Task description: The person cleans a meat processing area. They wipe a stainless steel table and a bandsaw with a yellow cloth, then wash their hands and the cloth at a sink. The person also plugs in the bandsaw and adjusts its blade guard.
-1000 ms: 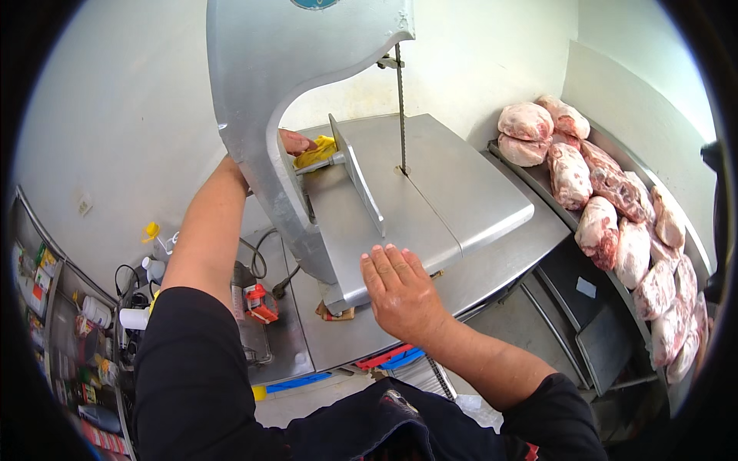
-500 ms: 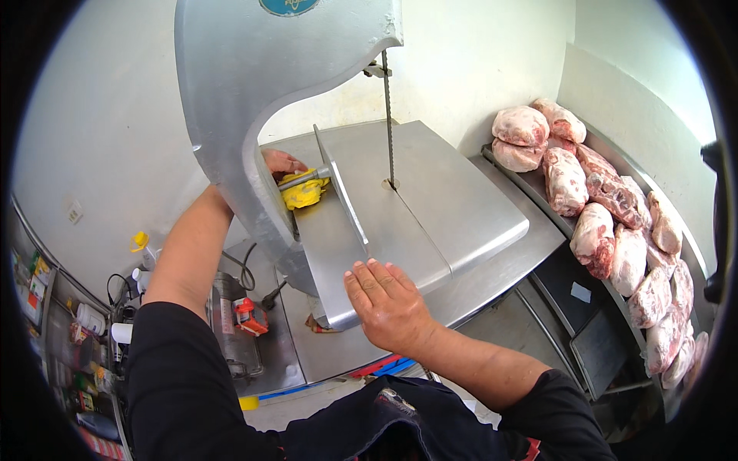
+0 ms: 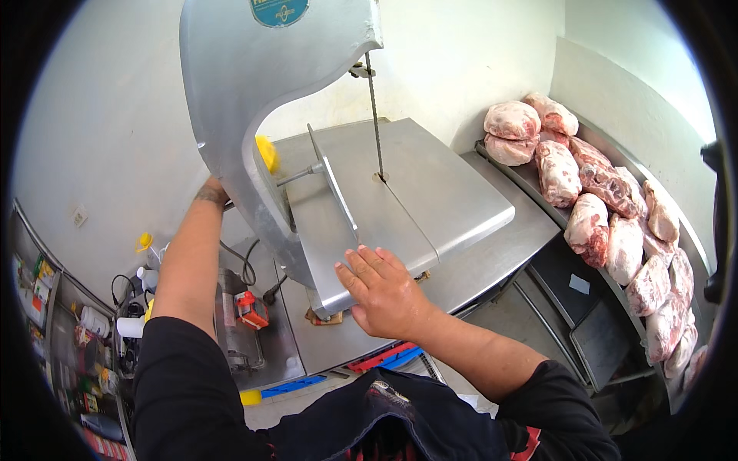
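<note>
A grey metal bandsaw (image 3: 231,100) stands before me, its toothed blade (image 3: 375,115) running down through a smooth steel table (image 3: 438,192). An upright guide plate (image 3: 332,184) on a rod stands left of the blade. My left hand (image 3: 217,190) reaches behind the saw's column, which hides its fingers. Past the column's inner edge shows a blurred yellow cloth (image 3: 267,154), off the saw table and evidently carried by that hand. My right hand (image 3: 378,288) lies flat at the saw table's near edge, fingers stretched out and holding nothing, close to the guide plate's near end.
Several pale, reddish chunks of meat (image 3: 557,173) fill a long metal tray (image 3: 615,146) at right. Left of the saw are a clear container (image 3: 231,323), a red-and-black device (image 3: 252,310) and a cable (image 3: 244,261). Crowded shelves (image 3: 65,346) stand far left.
My left hand has drawn back behind the column, and the yellow cloth has gone up and left, away from the guide rod. My right hand stays about where it was.
</note>
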Tool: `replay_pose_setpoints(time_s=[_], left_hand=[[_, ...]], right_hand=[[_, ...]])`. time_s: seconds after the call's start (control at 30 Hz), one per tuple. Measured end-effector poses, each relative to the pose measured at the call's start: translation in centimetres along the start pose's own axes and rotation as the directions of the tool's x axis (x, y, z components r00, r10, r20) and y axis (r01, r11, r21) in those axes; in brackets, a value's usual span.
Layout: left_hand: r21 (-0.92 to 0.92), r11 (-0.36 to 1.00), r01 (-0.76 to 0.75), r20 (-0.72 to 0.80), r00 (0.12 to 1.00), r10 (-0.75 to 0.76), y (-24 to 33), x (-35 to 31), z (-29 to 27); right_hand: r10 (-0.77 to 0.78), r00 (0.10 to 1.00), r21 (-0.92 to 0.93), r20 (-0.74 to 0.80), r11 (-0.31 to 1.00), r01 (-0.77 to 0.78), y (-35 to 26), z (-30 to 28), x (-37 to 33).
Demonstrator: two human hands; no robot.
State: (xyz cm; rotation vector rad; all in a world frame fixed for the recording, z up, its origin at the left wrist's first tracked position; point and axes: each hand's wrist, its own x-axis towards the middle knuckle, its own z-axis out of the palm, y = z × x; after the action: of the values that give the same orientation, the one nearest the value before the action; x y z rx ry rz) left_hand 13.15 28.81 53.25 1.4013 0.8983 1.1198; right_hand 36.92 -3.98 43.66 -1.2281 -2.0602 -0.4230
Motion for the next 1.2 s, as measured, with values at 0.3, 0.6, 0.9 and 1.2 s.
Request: replay_pose_setpoints(time_s=[0.3, 0.6, 0.9, 1.2], left_hand=[[-0.001, 0.918, -0.396, -0.203, 0.899, 0.387, 3.1, -19.5, 1.5], [0.446, 0.67, -0.593, 0.293, 0.805, 0.516, 1.4, -28.6, 7.8], [0.973, 0.015, -0.232, 0.168, 0.747, 0.643, 1.0, -18.8, -1.3], [0.986, -0.153, -0.073, 0.132, 0.896, 0.424, -3.2, -15.0, -2.4]], right_hand=[[0.238, 0.971, 0.595, -0.038, 0.786, -0.169, -0.8, -5.6, 0.6], [0.063, 0.973, 0.206, -0.224, 0.978, -0.016, -0.3, -5.0, 4.4], [0.127, 0.946, -0.612, 0.297, 0.786, 0.086, 11.2, 2.1, 15.5], [0.342, 0.804, -0.488, 0.486, 0.87, -0.075, 12.6, 4.4, 16.4]])
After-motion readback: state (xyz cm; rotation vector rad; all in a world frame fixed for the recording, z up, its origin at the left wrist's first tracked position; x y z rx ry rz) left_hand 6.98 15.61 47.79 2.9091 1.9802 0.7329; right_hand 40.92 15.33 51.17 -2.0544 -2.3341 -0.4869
